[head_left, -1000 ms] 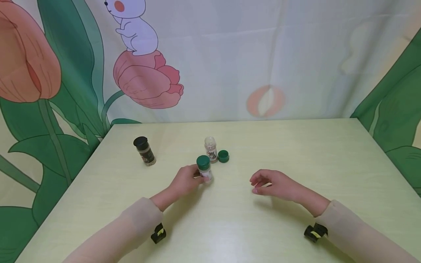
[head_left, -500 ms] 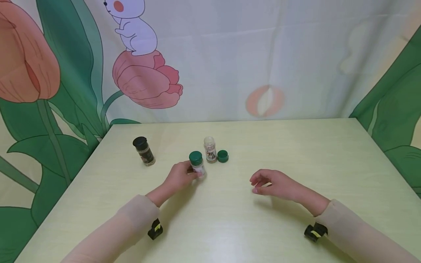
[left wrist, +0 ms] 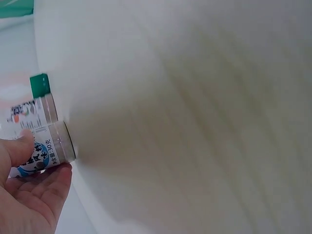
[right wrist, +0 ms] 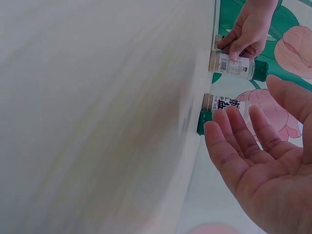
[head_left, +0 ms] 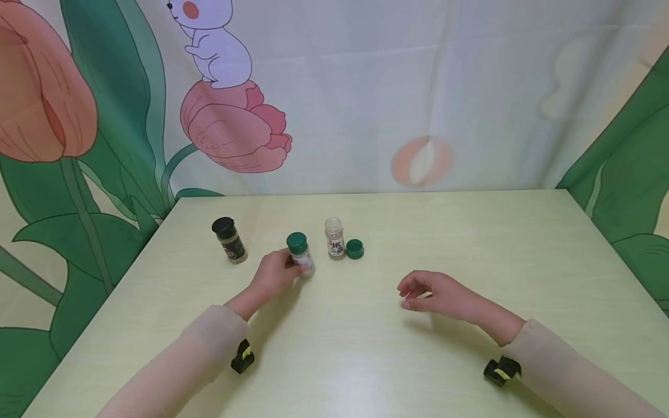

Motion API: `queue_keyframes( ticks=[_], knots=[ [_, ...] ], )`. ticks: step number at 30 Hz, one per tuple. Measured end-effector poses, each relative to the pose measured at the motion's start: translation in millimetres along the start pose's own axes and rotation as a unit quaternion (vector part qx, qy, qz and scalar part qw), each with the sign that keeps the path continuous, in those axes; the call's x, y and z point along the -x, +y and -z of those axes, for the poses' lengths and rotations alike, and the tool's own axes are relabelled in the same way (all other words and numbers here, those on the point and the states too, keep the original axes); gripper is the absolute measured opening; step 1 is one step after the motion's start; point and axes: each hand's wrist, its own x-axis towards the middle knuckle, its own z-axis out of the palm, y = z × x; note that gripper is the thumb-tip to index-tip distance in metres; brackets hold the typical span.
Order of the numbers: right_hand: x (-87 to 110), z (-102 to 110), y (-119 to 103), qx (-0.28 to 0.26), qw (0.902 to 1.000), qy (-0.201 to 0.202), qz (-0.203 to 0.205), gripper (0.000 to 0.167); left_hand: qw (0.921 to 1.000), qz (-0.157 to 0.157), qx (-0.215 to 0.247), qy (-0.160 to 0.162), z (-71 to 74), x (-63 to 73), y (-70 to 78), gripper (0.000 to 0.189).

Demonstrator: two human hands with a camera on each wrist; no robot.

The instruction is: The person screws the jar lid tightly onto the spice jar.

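Note:
In the head view my left hand point(head_left: 270, 275) grips a clear spice jar with a green cap point(head_left: 301, 255), thumb on its near side. The left wrist view shows the printed label of this seasoning jar point(left wrist: 46, 146) between thumb and fingers, its base close to the tabletop. Just to the right stands an uncapped spice jar point(head_left: 335, 241) with a white label, and a loose green cap point(head_left: 355, 249) sits beside it. My right hand point(head_left: 441, 295) holds nothing over the right half of the table, its fingers loosely bent; the right wrist view shows its palm point(right wrist: 263, 175).
A spice jar with a black lid point(head_left: 230, 240) stands to the left of my left hand. The pale table point(head_left: 470, 232) ends at a printed curtain point(head_left: 340, 116) along the back. A small black wrist camera point(head_left: 243, 356) hangs beneath the left sleeve, another point(head_left: 502, 370) beneath the right.
My left hand has carried the green-capped jar leftward and slightly back, away from the uncapped jar, opening a gap between them. My right hand has stayed in place.

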Motion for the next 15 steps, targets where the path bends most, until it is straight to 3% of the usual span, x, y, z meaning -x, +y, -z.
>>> queue_keyframes(
  ticks=[15],
  knots=[
    [-0.9, -1, -1, -0.008, 1.0000, -0.003, -0.002, 0.030, 0.9993, 0.022, -0.014, 0.027, 14.2, -11.4, -18.6, 0.038]
  ],
)
